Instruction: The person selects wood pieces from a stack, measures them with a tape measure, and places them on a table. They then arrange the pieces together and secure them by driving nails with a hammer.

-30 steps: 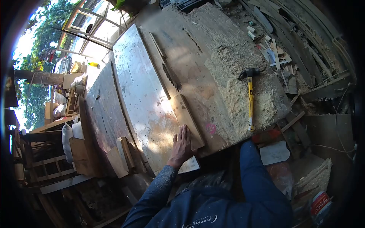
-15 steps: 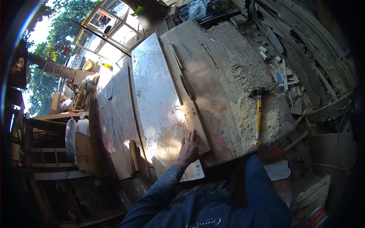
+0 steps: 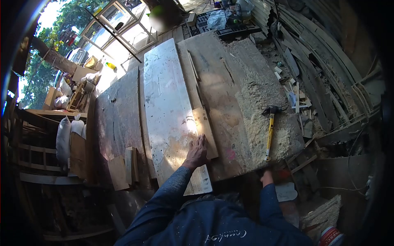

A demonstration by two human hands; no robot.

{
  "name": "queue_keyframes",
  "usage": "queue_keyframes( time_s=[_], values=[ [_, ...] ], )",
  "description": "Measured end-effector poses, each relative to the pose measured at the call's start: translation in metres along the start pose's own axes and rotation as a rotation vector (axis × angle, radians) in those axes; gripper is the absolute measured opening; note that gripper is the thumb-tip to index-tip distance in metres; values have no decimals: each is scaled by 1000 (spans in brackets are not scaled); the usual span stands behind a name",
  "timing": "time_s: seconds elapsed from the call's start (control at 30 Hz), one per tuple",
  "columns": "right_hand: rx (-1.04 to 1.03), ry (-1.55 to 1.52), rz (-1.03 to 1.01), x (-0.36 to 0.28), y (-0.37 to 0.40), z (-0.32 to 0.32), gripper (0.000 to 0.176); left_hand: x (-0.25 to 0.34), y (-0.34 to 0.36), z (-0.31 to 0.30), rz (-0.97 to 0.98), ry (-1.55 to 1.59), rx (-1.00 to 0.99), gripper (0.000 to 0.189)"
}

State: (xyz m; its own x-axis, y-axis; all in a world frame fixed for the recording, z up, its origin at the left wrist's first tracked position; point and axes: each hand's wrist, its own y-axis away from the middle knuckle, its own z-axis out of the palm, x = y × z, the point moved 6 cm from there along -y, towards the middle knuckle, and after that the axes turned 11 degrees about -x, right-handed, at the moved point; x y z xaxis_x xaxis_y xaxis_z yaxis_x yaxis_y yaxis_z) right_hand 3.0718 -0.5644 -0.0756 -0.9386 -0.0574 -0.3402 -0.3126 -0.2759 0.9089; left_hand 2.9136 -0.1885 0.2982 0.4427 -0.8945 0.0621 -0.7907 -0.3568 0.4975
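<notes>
My left hand point(image 3: 196, 154) lies on a long, pale, stained board point(image 3: 164, 98), fingers stretched forward. Its fingertips touch the near part of a short, light wooden strip point(image 3: 204, 128) that lies along the board's right edge. My right hand point(image 3: 266, 178) is low beside the workbench's front edge, its fingers hidden from view. Above it on the bench, a claw hammer point(image 3: 270, 135) with a yellow handle and black head rests among sawdust point(image 3: 254, 119).
The worn wooden workbench point(image 3: 221, 94) has a long slot right of the board. Small wood blocks point(image 3: 130, 164) lie at its front left. White sacks point(image 3: 63, 139) stand on the left. Scrap wood point(image 3: 299, 98) and long planks point(image 3: 316, 45) line the right side.
My right hand has come into view below the bench edge; earlier only its sleeve showed. My left hand stays on the board by the strip. The whole view has shifted slightly.
</notes>
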Motion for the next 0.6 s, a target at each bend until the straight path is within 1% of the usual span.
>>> queue_keyframes(
  time_s=[0.07,0.2,0.3,0.33,0.4,0.5,0.6],
  values=[
    [-27,-18,3,2,6,-9,40,-4,-6,-4,-9,3,3,115],
    [-137,-67,-124,-3,9,-13,35,-17,-21,-4,-9,-10,30,118],
    [-138,-120,-289,-1,2,-15,28,-25,-29,-11,0,-8,41,119],
    [-121,-87,-273,-3,11,-12,25,-27,-31,-16,-5,0,47,117],
    [-86,-24,-239,-11,51,2,20,-32,-39,-23,-10,2,39,114],
    [-220,-20,-293,-44,141,49,11,-43,-50,-22,-7,9,71,110],
    [-277,-67,-296,-50,163,60,11,-49,-57,-34,-12,6,46,111]
  ],
)
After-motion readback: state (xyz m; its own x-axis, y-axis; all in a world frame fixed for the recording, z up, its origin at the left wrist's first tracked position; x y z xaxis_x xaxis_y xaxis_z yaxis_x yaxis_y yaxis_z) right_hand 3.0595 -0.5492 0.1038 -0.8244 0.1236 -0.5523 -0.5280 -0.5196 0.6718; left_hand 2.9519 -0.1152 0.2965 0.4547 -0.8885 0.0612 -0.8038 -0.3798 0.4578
